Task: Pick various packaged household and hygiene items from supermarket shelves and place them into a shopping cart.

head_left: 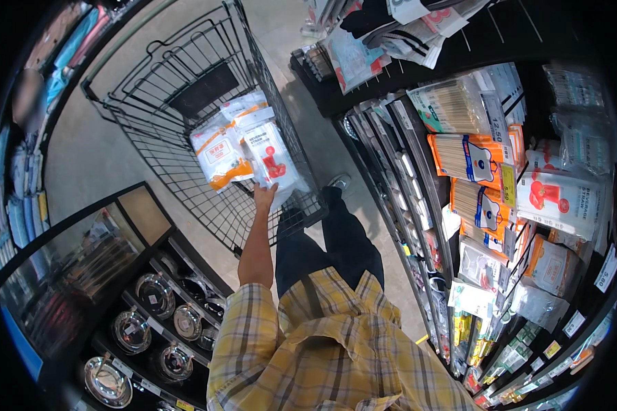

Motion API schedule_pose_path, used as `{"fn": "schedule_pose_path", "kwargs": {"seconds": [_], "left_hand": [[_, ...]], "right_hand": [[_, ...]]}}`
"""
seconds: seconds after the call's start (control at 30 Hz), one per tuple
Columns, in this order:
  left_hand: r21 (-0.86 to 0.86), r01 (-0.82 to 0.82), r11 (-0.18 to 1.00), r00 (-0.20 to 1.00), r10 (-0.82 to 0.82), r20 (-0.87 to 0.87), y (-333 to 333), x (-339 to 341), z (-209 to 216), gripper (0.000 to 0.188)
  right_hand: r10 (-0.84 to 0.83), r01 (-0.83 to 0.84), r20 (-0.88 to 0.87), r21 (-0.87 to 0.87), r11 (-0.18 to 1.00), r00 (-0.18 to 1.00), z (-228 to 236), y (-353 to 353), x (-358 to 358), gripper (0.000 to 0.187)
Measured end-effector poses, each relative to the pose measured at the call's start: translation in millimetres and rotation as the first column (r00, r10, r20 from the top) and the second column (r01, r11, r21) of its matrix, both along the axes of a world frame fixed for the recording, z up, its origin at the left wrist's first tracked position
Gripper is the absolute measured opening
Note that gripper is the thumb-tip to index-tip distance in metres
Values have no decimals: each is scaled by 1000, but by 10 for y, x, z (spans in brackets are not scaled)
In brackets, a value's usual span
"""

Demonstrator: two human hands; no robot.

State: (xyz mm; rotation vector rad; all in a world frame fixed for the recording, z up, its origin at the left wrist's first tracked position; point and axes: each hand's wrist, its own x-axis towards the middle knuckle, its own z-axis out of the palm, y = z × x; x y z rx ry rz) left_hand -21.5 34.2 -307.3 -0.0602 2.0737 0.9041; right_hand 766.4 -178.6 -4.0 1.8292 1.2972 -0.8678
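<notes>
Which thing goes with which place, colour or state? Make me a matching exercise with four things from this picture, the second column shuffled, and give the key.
Things:
1. left hand
2. plaid shirt
3. shopping cart
4. round metal dishes

Places, colours, states:
A. in the lower left of the view
B. at the near end of a white pack with red print
C. black and made of wire
D. mainly yellow

Right pairs: 1-B, 2-D, 3-C, 4-A.

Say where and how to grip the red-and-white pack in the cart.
Probably pinch the red-and-white pack at its near end, from the person's side. It lies lengthwise toward the body, that end reaches past the orange pack, and the left hand touches it there.
</notes>
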Motion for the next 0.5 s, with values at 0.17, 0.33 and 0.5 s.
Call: {"fn": "schedule_pose_path", "kwargs": {"seconds": [0.17,0.33,0.5], "left_hand": [[23,-58,998,983,61,-172,-483,-503,-580,55],[93,122,988,992,-117,-54,-164,-299,-483,33],[339,-183,923,920,40,389,-333,-534,174,39]], "right_hand": [[-590,651,-591,-139,746,550,207,191,-98,26],[-860,893,-252,42,448,443,644,771,-1851,20],[-597,670,-346,144,729,724,159,1220,-2306,32]]}}
